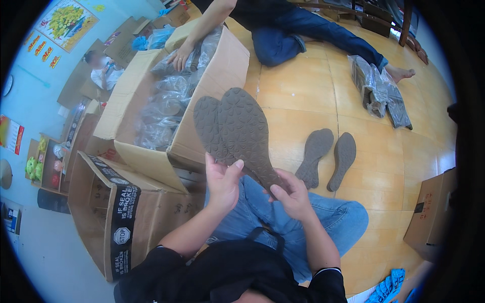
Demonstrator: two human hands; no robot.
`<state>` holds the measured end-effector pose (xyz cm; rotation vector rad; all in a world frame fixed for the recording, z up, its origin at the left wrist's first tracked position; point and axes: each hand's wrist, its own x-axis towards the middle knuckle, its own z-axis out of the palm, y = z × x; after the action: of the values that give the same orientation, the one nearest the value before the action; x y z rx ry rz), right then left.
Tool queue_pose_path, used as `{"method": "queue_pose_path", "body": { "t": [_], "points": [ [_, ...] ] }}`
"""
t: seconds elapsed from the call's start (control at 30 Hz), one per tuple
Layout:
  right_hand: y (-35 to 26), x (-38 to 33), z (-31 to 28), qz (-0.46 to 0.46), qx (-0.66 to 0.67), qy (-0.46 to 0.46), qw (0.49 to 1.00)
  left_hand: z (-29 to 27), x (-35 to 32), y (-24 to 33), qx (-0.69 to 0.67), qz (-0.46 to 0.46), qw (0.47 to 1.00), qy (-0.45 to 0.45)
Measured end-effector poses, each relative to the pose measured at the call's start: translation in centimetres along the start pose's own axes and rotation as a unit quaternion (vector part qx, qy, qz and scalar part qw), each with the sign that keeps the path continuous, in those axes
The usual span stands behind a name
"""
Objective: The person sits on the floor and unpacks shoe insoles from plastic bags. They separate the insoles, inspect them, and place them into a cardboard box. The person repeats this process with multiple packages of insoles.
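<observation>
In front of me I hold a pair of dark grey-brown shoe soles (245, 123) with a petal-like tread facing up, one partly over the other. My left hand (224, 184) grips them by the left edge, thumb on top. At the narrow lower end my right hand (292, 194) pinches them between thumb and fingers. Beyond my right knee, more shoe soles (317, 149) lie overlapped on the floor, and beside them is a single sole (344, 156).
A large open carton (209, 96) holds plastic-wrapped bundles, with a co-worker's hand (181, 56) on them. Nearer left stands another open carton (151, 217) with black tape. Bagged soles (376, 91) lie on the tiled floor (298, 91); a closed box (429, 209) stands at right.
</observation>
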<state>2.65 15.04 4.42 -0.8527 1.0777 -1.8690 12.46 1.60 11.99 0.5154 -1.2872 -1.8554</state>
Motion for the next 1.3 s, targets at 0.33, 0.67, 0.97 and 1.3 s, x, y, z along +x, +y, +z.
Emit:
{"method": "queue_pose_path", "body": {
  "t": [0.33, 0.67, 0.97, 1.3],
  "points": [
    [-1.9, -1.1, -0.3, -0.125, 0.063, -0.021, 0.99, 0.4, -1.3, 1.7, 0.03, 0.013, 0.994, -0.108],
    [-3.9, -1.6, -0.9, -0.031, 0.117, 0.041, 0.992, 1.0, -2.7, 0.9, 0.05, -0.085, 0.979, -0.177],
    [-3.5, -1.7, -1.2, -0.055, 0.146, 0.046, 0.987, 1.5, -2.7, 0.8, 0.056, -0.094, 0.977, -0.181],
    [-4.4, -0.7, -3.5, -0.065, 0.069, 0.166, 0.982, 1.7, -2.0, 0.4, 0.067, -0.13, 0.984, -0.106]
  ]
}}
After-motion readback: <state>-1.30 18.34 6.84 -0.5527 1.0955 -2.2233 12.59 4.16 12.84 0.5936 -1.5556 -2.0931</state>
